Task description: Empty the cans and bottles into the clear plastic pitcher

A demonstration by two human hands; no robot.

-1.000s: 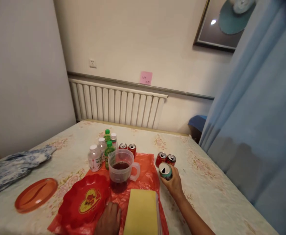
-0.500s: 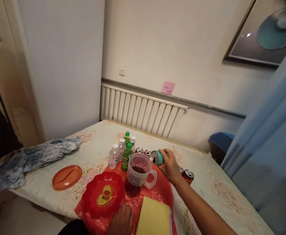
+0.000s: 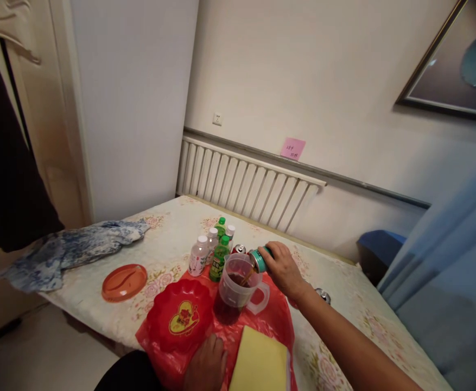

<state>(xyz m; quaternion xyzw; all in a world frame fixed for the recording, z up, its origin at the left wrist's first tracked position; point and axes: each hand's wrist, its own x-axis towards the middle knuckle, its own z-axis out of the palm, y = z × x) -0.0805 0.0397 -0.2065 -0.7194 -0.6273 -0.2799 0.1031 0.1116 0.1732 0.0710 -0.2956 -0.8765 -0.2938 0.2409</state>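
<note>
Flowered tablecloth (image 3: 368, 298) is spanning the lower frame; below centre, the right hand (image 3: 283, 267) is gripping a can (image 3: 259, 260), pouring drink (image 3: 246, 278) into a jug (image 3: 230, 297); bottom centre, the left hand (image 3: 205, 363) is resting, grip unclear.

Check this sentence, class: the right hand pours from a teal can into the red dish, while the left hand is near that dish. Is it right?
Not the red dish: in the head view, the right hand pours from the teal can into the clear jug. The rest stands.
</note>
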